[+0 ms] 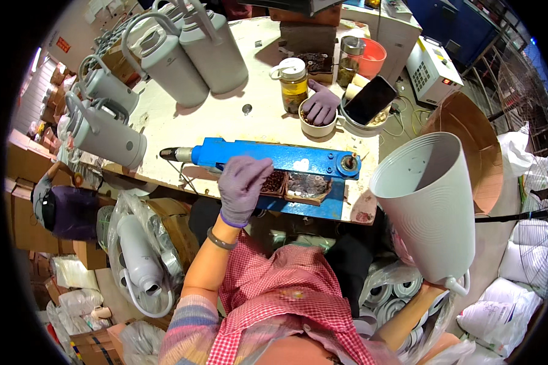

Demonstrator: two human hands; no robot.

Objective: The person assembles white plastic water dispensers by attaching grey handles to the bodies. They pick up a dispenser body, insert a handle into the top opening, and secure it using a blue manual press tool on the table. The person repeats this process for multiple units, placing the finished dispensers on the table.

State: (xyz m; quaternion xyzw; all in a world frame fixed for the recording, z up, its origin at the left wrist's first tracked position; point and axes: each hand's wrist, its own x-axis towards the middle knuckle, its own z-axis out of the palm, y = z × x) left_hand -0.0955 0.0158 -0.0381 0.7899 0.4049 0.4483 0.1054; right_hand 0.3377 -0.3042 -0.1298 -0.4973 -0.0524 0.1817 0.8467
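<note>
My left hand, in a thin purple glove, is raised before the blue steel arm of a bench machine. Its fingers are bunched together, and anything between them is too small to make out. Beneath that arm are small trays of dark rivet-like pieces and pale metal bits. At the right, my right hand grips a grey ribbed bucket by its lower end, beside a small loop handle. The bucket is tilted, its wide mouth toward the machine's round end fitting. Most of my right hand is hidden behind it.
Grey watering cans crowd the table's left side. Toward the back right are a yellow drink jar, a cup with a purple glove and a phone. Bagged grey vessels lie at the left; a co-worker sits beyond.
</note>
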